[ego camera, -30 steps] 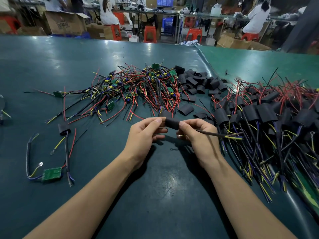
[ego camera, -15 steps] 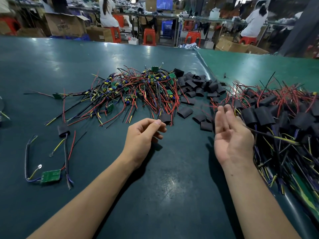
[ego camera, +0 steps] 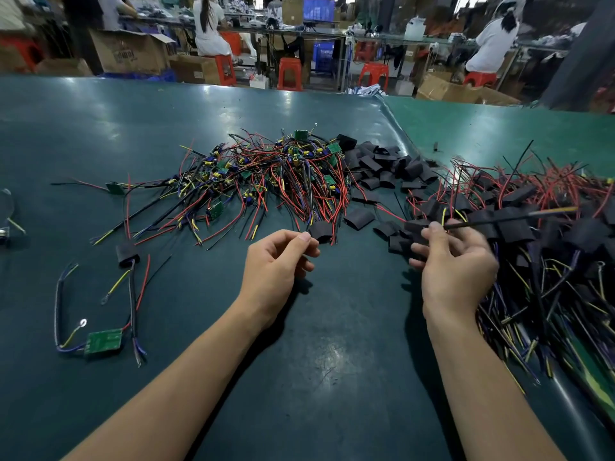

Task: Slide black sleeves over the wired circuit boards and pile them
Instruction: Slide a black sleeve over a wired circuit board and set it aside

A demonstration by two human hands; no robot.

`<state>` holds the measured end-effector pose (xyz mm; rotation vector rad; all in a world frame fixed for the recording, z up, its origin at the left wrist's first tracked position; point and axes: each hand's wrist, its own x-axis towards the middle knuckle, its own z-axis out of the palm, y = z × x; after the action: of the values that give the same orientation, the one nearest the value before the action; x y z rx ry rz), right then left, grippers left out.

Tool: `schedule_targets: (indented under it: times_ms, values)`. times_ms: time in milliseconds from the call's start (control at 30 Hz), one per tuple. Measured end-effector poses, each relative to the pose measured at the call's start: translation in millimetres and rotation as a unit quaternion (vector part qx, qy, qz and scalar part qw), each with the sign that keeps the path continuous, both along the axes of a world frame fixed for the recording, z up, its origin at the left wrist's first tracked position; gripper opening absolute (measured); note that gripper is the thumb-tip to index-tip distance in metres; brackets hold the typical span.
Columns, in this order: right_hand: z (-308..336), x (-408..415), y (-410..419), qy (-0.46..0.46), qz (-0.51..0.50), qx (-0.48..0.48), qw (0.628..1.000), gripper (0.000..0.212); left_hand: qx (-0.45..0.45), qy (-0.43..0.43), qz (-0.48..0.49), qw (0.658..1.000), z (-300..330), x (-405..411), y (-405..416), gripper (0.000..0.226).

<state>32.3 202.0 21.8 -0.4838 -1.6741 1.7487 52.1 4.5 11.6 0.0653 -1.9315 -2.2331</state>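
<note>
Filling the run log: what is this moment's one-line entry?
left hand: empty, beside loose black sleeve | right hand: pinching thin black wire over sleeved pile

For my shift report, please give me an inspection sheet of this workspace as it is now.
Surface: dark green mat, glossy; a lighter green mat lies at far right.
Job's things: pile of unsleeved boards at centre; loose black sleeves beside it; sleeved pile at right.
Clutter: one lone green board and one sleeved piece lie apart at left.
Hands: left hand loosely curled, its fingertips close to a sleeve, contact unclear; right hand with fingers curled over the sleeved pile's edge, whether it holds anything is unclear.
Cables: red, black, yellow and blue wires, tangled.
Surroundings: seated workers, red stools, cardboard boxes.
</note>
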Motion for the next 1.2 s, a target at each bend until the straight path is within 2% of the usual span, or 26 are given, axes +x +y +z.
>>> schedule_targets:
  times_ms: [100, 233, 267, 333, 433, 500, 533, 567, 633, 667, 767, 833, 1033, 1167, 1200]
  values:
    - [4, -2, 1, 0.01, 0.009, -0.178, 0.984, 0.015, 0.008, -0.002, 0.002, 1.0, 0, -1, -1, 0.025]
    - [7, 0, 0, -0.037, 0.055, -0.259, 0.964, 0.045, 0.01, -0.001, 0.008, 1.0, 2, 0, -1, 0.025]
    - [7, 0, -3, -0.041, 0.07, -0.253, 0.964, 0.049, 0.012, -0.001, 0.009, 1.0, 1, -1, -1, 0.025]
    - [3, 0, -12, -0.042, 0.108, -0.174, 0.978, 0.048, 0.013, -0.006, 0.011, 1.0, 1, -2, -1, 0.025]
    - [-6, -3, -23, -0.033, 0.162, -0.046, 0.985, 0.026, -0.002, 0.001, 0.019, 1.0, 0, -3, -1, 0.025]
    - [-12, -4, -26, -0.017, 0.175, 0.022, 0.984, 0.016, -0.083, 0.042, 0.066, 0.994, -1, -6, -6, 0.022]
    - [-13, -6, -26, -0.011, 0.173, 0.042, 0.984, 0.015, -0.166, 0.075, 0.107, 0.977, -1, -8, -11, 0.019]
    - [-15, -7, -26, -0.008, 0.169, 0.048, 0.984, 0.017, -0.263, 0.105, 0.154, 0.947, -2, -10, -18, 0.014]
    - [-17, -10, -26, -0.016, 0.175, 0.043, 0.983, 0.016, -0.426, 0.126, 0.224, 0.867, -5, -16, -34, 0.008]
    - [-18, -10, -26, -0.025, 0.187, 0.04, 0.981, 0.012, -0.474, 0.092, 0.229, 0.845, -7, -20, -42, 0.017]
    - [-21, -11, -26, -0.055, 0.203, 0.087, 0.974, 0.008, -0.552, -0.07, 0.197, 0.807, -11, -28, -55, 0.04]
    - [-22, -10, -28, -0.062, 0.191, 0.128, 0.971, 0.007, -0.578, -0.105, 0.19, 0.787, -13, -30, -57, 0.039]
    - [-21, -8, -30, -0.058, 0.167, 0.191, 0.966, 0.013, -0.528, -0.087, 0.24, 0.81, -10, -32, -58, 0.025]
    - [-20, -9, -30, -0.057, 0.17, 0.192, 0.965, 0.014, -0.556, -0.123, 0.234, 0.788, -10, -32, -54, 0.024]
    - [-20, -9, -30, -0.054, 0.167, 0.187, 0.967, 0.015, -0.549, -0.12, 0.233, 0.794, -9, -32, -53, 0.025]
